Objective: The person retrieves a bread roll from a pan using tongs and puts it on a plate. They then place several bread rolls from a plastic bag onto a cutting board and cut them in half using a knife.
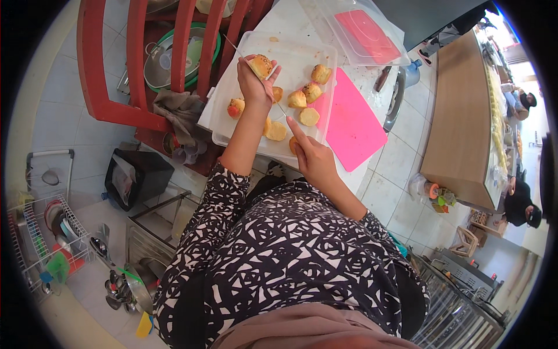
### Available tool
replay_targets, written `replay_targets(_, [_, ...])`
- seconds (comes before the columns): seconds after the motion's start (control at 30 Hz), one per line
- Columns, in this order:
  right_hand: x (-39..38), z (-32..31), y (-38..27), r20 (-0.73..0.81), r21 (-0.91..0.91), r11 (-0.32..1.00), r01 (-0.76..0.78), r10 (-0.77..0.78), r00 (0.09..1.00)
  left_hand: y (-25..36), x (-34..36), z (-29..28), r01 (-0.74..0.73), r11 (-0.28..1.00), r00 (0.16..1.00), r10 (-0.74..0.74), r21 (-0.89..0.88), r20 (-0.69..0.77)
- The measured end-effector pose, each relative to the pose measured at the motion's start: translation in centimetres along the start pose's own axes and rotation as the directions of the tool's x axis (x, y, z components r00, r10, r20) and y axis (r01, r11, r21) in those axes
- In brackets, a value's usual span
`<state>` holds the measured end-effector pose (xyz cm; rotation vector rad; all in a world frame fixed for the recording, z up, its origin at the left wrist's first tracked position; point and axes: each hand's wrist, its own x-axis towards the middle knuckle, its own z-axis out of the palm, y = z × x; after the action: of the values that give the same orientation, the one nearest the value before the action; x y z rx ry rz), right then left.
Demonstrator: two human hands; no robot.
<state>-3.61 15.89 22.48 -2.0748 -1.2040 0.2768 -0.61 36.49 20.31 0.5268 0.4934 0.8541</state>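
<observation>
My left hand (pixel 256 84) is raised over a translucent plastic tray (pixel 224 131), its fingers holding a golden, seed-topped bun (pixel 261 66). My right hand (pixel 314 156) is closed at the tray's near side, index finger stretched forward. From it a long thin blade, seen nearly edge-on, runs up past the left palm and the bun's side; it looks like a knife (pixel 279 108), its handle hidden in my fist. Below the hands lie several buns, among them a whole one (pixel 321 74) and a pale cut half (pixel 309 117). A bun (pixel 293 145) is partly covered by my right hand.
Right of the tray is a pink cutting mat (pixel 357 131) on the white table (pixel 372 81). A clear lid (pixel 372 35) lies beyond. A red chair (pixel 104 110) with a grey cloth (pixel 177 110) stands left. Other people work at a far-right counter (pixel 450 116).
</observation>
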Motion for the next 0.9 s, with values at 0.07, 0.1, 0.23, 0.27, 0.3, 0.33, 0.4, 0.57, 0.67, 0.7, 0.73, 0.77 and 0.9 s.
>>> replay_targets(0.07, [0.5,0.0,0.0,0.014,-0.01,1.0,-0.019,0.019,1.0,-0.5,-0.3,0.2,-0.072,0.997,0.997,0.072,0.023,-0.005])
replay_targets(0.1, [0.8,-0.1,0.0,0.012,-0.004,1.0,-0.009,0.009,1.0,-0.7,-0.5,0.3,-0.148,0.988,0.989,0.147,0.034,0.031])
replay_targets(0.23, [3.4,-0.2,0.1,-0.06,-0.026,0.999,0.045,-0.046,0.997,-2.0,-1.6,1.1,-0.306,0.939,0.952,0.3,0.156,0.062])
replay_targets(0.27, [3.5,-0.2,0.1,-0.061,-0.025,0.999,0.042,-0.043,0.997,-1.9,-1.7,1.3,-0.319,0.932,0.948,0.314,0.171,0.057])
replay_targets(0.3, [3.6,-0.2,0.0,-0.059,-0.042,0.998,0.036,-0.038,0.998,-1.9,-2.0,1.5,-0.293,0.938,0.956,0.292,0.187,0.032])
replay_targets(0.33, [3.4,-0.3,0.0,-0.103,-0.038,0.996,0.082,-0.086,0.991,-1.0,-1.4,1.7,-0.333,0.924,0.943,0.329,0.187,0.051])
replay_targets(0.4, [2.3,-0.4,-0.1,-0.021,-0.134,0.991,0.029,-0.032,0.999,1.1,-0.4,1.9,-0.309,0.928,0.941,0.33,0.207,-0.074])
replay_targets(0.57, [1.7,-0.4,0.4,0.011,-0.173,0.984,0.038,-0.036,0.999,0.9,-2.3,2.7,-0.339,0.923,0.933,0.355,0.183,-0.063])
replay_targets(0.67, [2.9,-0.4,0.8,-0.062,-0.229,0.972,0.055,-0.071,0.996,-0.3,-3.0,2.8,-0.153,0.984,0.973,0.166,0.092,-0.162])
replay_targets(0.7, [3.0,-0.5,0.9,-0.035,-0.261,0.964,0.05,-0.061,0.998,-0.4,-2.9,2.7,-0.227,0.967,0.964,0.241,0.118,-0.116])
replay_targets(0.73, [2.9,-0.6,0.9,-0.006,-0.293,0.955,0.046,-0.05,0.999,-0.1,-2.6,2.5,-0.261,0.961,0.954,0.272,0.096,-0.126])
replay_targets(0.77, [2.5,-0.8,0.9,-0.005,-0.294,0.955,0.049,-0.052,0.999,0.4,-2.2,2.2,-0.3,0.951,0.939,0.308,0.075,-0.15])
replay_targets(0.9, [1.4,-1.3,1.0,0.04,-0.215,0.976,0.028,-0.02,0.999,1.0,-2.3,1.3,-0.25,0.968,0.968,0.25,0.032,-0.011])
